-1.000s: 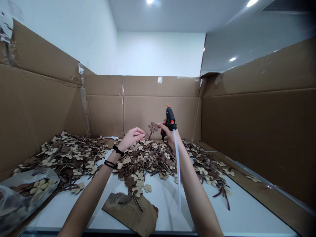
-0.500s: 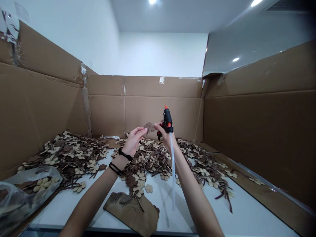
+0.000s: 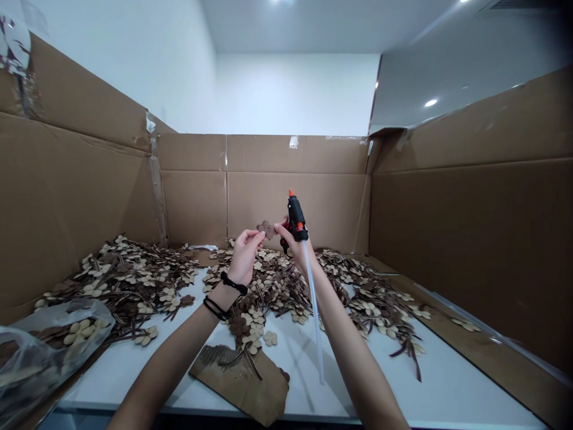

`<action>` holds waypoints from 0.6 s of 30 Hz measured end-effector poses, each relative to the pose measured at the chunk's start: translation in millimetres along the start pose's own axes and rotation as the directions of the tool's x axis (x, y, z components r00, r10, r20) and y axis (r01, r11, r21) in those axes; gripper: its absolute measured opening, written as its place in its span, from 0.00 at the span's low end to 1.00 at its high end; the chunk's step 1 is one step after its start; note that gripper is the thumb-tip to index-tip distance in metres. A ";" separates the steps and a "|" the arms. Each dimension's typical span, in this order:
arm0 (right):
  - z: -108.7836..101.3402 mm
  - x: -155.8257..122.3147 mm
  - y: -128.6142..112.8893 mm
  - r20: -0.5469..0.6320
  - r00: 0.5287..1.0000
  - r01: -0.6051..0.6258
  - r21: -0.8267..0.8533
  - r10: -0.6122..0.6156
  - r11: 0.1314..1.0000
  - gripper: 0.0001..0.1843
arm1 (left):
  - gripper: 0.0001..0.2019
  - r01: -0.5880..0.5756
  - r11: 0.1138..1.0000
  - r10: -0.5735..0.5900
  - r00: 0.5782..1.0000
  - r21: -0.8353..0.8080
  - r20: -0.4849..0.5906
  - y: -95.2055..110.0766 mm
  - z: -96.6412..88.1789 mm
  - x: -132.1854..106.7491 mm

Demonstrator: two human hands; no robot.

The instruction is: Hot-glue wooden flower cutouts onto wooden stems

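Between the fingertips of my left hand (image 3: pixel 245 255) is a brown flower-shaped piece (image 3: pixel 267 229), pinched at its left side and held up above the table. My right hand (image 3: pixel 296 243) grips a black and orange hot glue gun (image 3: pixel 296 215), its orange nozzle pointing up and away. From the back of the gun a long clear glue stick (image 3: pixel 314 316) hangs down along my right forearm. My right thumb and fingertip reach the flower piece's right edge; whether they grip it too is hard to make out.
Heaps of brown and beige flower pieces with thin strips (image 3: pixel 147 272) cover the white table (image 3: pixel 447 382). A cardboard scrap (image 3: pixel 250 388) lies at the front. A clear plastic bag (image 3: pixel 58 346) of pieces sits at left. Tall cardboard walls (image 3: pixel 295 203) enclose three sides.
The glue gun and my right hand have shifted slightly left, and the gun leans a little more to the left. The flower piece stays between my hands.
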State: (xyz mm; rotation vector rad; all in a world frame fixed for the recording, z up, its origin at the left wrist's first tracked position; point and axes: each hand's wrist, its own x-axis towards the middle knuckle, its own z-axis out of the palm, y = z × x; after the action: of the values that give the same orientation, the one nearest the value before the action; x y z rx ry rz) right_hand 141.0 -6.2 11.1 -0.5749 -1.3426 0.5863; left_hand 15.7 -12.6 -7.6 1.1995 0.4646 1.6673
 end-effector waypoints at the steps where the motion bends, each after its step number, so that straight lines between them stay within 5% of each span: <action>1: 0.7 -0.1 -0.3 0.003 1.000 -0.002 -0.003 0.002 1.000 0.17 | 0.11 -0.017 1.000 0.017 1.000 0.008 -0.015 -0.3 -0.1 0.2; 10: 2.2 -0.1 -0.4 0.077 0.997 0.022 -0.081 -0.015 0.996 0.21 | 0.12 -0.064 0.995 0.067 0.997 0.074 -0.042 5.0 0.6 -0.1; 14: 0.9 0.4 1.4 0.065 0.998 -0.008 -0.086 0.014 0.996 0.21 | 0.11 0.012 0.992 -0.025 0.995 0.125 0.100 9.5 -2.6 2.0; 18: 0.2 1.2 3.4 0.101 0.995 0.014 -0.079 -0.006 0.997 0.19 | 0.10 -0.084 0.935 0.022 0.983 0.343 0.181 11.4 -7.6 5.7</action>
State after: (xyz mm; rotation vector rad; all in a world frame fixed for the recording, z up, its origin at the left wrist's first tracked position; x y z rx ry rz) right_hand 140.8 -2.9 9.6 -0.6098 -1.4688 0.5613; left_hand 3.4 -10.9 0.4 1.6178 0.6427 1.5466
